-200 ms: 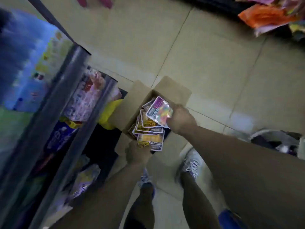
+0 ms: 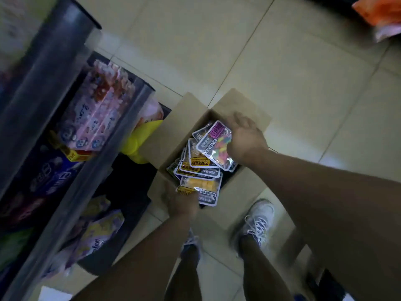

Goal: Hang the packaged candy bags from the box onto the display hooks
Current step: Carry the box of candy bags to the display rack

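While the left hand (image 2: 181, 202) is gripping a yellow candy bag (image 2: 200, 187) at the cardboard box's (image 2: 165, 135) near edge, the right hand (image 2: 244, 140) is pinching a multicoloured candy bag (image 2: 213, 144) above it, apparently gathering stock for hanging.

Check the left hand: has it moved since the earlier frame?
No. The left hand grips the yellow candy bag at the near edge of the box, same spot as before. The right hand holds the multicolour candy bag.

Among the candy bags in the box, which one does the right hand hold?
The bag with the purple label and multicoloured candies, topmost at the box's far side, gripped by the right hand. The other bags show yellow labels or contents.
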{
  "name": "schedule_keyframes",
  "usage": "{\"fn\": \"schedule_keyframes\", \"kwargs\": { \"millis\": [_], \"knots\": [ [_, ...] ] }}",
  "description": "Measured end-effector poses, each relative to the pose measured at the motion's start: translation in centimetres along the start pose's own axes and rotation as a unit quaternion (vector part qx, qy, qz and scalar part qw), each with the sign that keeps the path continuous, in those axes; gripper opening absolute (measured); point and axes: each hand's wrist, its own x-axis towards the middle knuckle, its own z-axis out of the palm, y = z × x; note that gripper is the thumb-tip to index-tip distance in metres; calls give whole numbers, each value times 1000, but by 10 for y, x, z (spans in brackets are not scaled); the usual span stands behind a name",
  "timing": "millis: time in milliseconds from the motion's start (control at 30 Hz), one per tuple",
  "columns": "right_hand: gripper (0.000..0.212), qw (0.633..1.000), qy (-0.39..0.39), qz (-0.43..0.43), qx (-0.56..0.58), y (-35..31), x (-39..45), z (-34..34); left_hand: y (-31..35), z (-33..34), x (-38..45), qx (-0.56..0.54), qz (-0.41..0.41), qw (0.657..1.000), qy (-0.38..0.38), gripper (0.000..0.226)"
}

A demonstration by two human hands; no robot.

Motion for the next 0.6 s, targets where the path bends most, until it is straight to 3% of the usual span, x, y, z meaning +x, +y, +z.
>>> {"fn": "schedule_keyframes", "kwargs": {
  "millis": [167,233,367,467,600],
  "knots": [
    [103,994,-19,-52,-99,5,38,15,9,12,1,-21,28,999,5,105],
    [113,992,-33,-70,-104,6,52,22,11,16,7,-62,36,996,44,94],
    [112,991,-34,-101,-85,14,76,28,7,22,28,-118,-57,986,105,56],
    [90,994,10,-84,-75,28,84,37,-2,28,48,-71,-78,988,112,37],
    [31,993,64,-57,-77,39,81,50,3,30,55,-23,-101,988,111,35]
  ]
}}
